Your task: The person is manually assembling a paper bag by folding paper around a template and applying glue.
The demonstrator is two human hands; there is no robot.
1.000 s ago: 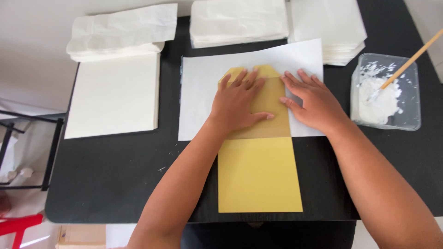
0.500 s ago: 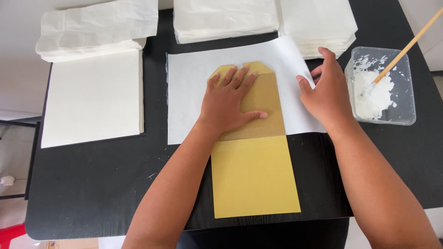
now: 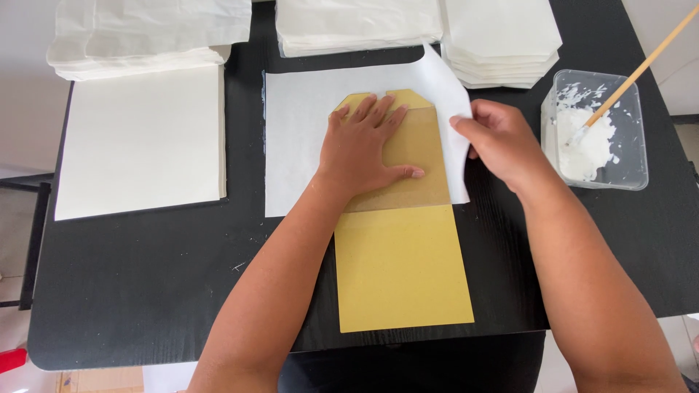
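Pressing flat with fingers spread, the left hand (image 3: pixel 364 149) lies open on the upper part of a mustard-yellow card template (image 3: pixel 400 262), whose top end has clipped corners. That template lies lengthwise on the black bench (image 3: pixel 145 291), its lower half on bare bench near the front edge and its upper half on a white paper sheet (image 3: pixel 306 131). The right hand (image 3: pixel 502 145) is closed on the right edge of the white sheet, pinching it between thumb and fingers and lifting it, so the sheet's upper right corner curls up and over toward the template.

Just right of that hand stands a clear plastic tub (image 3: pixel 626 175) holding white paste, with a wooden stick (image 3: pixel 641 69) leaning out of it toward the upper right. On the left side of the bench lies a flat cream-coloured stack of sheets (image 3: pixel 138 145), well apart from the hands. Along the far edge sit three piles of thin white paper: one at the left (image 3: pixel 145 33), one in the middle (image 3: pixel 357 25) and one at the right (image 3: pixel 502 36).

The bench top is dark with a faint wood grain and a few small pale specks near the left forearm. Beyond it at left show a pale floor and a black metal frame (image 3: pixel 33 247); a small red thing (image 3: pixel 11 360) sits at the lower left corner.
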